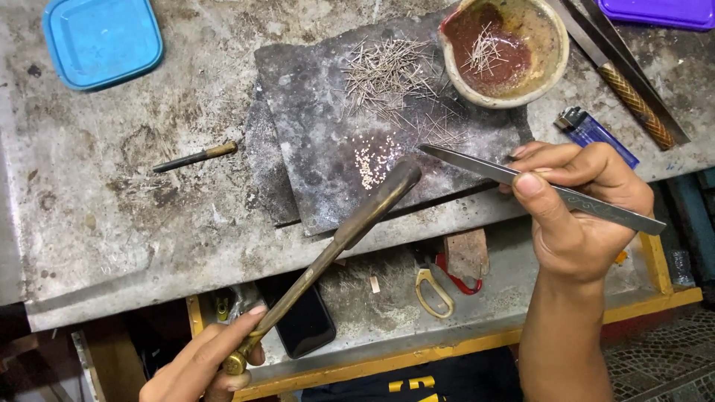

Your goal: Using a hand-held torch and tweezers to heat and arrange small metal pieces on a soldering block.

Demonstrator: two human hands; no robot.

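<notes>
On the grey slab, left fingers grip a brass torch; right fingers pinch tweezers beside tiny beads.

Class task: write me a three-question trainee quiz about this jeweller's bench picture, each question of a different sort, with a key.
1. True or false: the right hand holds long metal tweezers.
2. Where do the tiny pale beads lie? A) in the blue lid B) on the dark slab C) in the drawer
3. Fill in: the left hand grips a brass ____ whose tip is near the beads.

Key:
1. True
2. B: they lie on the dark slab
3. torch
</notes>
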